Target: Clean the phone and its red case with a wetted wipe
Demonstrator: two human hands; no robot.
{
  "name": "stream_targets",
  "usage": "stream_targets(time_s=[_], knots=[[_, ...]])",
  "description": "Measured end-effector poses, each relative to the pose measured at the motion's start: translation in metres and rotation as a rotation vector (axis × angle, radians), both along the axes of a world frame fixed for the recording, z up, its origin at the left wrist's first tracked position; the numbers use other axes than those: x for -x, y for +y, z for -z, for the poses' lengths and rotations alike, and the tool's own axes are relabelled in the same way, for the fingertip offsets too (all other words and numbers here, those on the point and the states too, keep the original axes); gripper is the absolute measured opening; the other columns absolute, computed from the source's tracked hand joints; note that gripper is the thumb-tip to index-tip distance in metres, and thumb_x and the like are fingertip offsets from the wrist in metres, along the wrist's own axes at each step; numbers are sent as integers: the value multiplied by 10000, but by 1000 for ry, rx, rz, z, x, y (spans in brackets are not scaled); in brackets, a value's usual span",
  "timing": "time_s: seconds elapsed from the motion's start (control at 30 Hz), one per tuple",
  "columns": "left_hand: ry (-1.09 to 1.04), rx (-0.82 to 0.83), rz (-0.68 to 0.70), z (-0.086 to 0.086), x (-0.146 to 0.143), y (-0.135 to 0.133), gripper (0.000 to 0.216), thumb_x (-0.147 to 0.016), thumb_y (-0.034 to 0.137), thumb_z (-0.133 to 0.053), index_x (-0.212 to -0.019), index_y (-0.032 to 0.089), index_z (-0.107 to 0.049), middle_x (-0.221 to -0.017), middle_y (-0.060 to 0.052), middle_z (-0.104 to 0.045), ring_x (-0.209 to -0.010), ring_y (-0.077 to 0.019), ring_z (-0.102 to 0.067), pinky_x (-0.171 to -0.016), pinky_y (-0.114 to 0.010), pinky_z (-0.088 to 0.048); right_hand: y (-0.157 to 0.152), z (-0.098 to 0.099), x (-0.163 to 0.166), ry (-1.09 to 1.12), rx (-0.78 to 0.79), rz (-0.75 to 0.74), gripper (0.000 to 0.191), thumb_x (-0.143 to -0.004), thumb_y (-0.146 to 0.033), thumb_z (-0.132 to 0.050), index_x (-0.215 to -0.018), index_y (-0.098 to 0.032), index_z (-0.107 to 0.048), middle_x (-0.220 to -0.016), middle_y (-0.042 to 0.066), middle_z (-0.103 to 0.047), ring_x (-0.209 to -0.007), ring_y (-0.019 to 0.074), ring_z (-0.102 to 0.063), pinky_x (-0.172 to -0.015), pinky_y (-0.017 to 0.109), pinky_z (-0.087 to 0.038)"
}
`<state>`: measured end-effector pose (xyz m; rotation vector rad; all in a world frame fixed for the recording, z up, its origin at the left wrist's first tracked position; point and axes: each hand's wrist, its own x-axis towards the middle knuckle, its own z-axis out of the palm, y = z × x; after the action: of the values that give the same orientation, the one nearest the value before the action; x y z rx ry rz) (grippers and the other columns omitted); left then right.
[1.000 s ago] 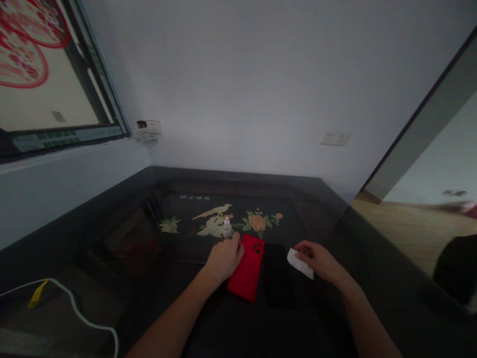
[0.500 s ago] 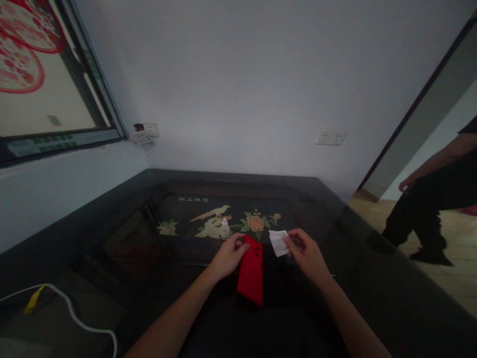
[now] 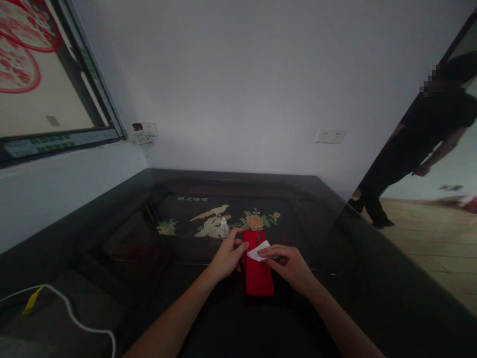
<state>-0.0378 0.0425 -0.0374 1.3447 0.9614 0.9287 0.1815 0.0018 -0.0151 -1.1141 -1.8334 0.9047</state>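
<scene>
On glossy table (image 3: pixel 335 238), left hand (image 3: pixel 225 256) tight around flat red phone (image 3: pixel 260 279), right hand (image 3: pixel 292 266) in pinch on white wipe (image 3: pixel 258 252).

We have a single view, worn on the head. It faces forward and down across the dark table (image 3: pixel 335 278), close above our left hand (image 3: pixel 223 258) and right hand (image 3: pixel 292 266) at 6 o'clock, with the wall (image 3: pixel 242 74) at 12 and the doorway (image 3: pixel 428 209) at 3.
</scene>
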Motion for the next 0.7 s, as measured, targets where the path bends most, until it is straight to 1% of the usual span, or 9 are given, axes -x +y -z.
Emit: stream_targets(time_s=[0.1, 0.17, 0.23, 0.33, 0.43, 0.5, 0.6, 0.67, 0.7], knots=[[13, -22, -71, 3, 2, 4, 457, -890, 453, -599, -1254, 235, -430, -747, 45, -623, -455, -102, -576, -333, -153, -425, -6, -4, 2, 7, 148, -115, 162, -892, -294, -709, -1010, -268, -818, -1070, 46, -791, -803, 175, -732, -604, 229, -563], [24, -28, -99, 5, 3, 5, 462, -890, 464, -601, -1253, 234, -432, -757, 40, -630, -457, -101, -578, -338, -154, -426, -8, -3, 2, 17, 265, -161, 196, -885, -344, -718, -1031, -252, -812, -1044, 50, -791, -687, 146, -701, -504, 201, -533], [32, -33, -113, 6, 3, 5, 465, -893, 466, -598, -1260, 233, -435, -763, 38, -628, -464, -102, -582, -342, -154, -427, -9, -1, 1, 41, 372, -171, 244, -855, -395, -750, -1008, -212, -806, -933, 53, -790, -581, 118, -648, -424, 179, -493], [57, -54, -115, 5, 2, 3, 453, -909, 456, -577, -1277, 232, -437, -773, 34, -624, -469, -101, -581, -342, -155, -426, -7, 1, -2, 114, 482, -173, 311, -776, -427, -826, -937, -165, -778, -760, 28, -750, -506, 97, -600, -382, 164, -474], [71, -66, -101, 2, 2, 2, 430, -917, 433, -571, -1275, 232, -445, -758, 38, -620, -471, -103, -579, -346, -156, -426, -3, 1, -4, 220, 524, -166, 348, -736, -434, -858, -921, -159, -751, -794, 29, -752, -524, 105, -626, -407, 183, -520], [72, -59, -81, 1, 2, 1, 421, -913, 421, -580, -1268, 232, -454, -755, 38, -626, -475, -105, -578, -349, -154, -422, 2, 1, -6, 318, 506, -82, 377, -718, -450, -866, -932, -164, -746, -843, 43, -763, -617, 144, -688, -492, 229, -590], [67, -51, -36, -3, 1, 0, 426, -902, 414, -600, -1260, 224, -466, -746, 37, -632, -469, -102, -567, -355, -153, -418, 12, 3, -9, 470, 354, 185, 446, -683, -483, -879, -977, -177, -744, -930, 72, -780, -803, 218, -750, -698, 332, -657], [56, -39, 2, -5, 1, -2, 438, -897, 418, -611, -1261, 222, -467, -734, 39, -634, -456, -98, -564, -363, -153, -418, 17, 5, -12, 521, 198, 345, 481, -685, -484, -878, -1034, -185, -736, -1018, 96, -785, -919, 254, -758, -863, 400, -641], [55, -31, 24, -7, 0, -3, 440, -898, 421, -612, -1264, 224, -465, -733, 39, -638, -452, -97, -569, -368, -151, -417, 18, 5, -13, 526, 132, 393, 490, -696, -478, -873, -1065, -189, -731, -1064, 106, -782, -973, 268, -754, -934, 429, -616]])
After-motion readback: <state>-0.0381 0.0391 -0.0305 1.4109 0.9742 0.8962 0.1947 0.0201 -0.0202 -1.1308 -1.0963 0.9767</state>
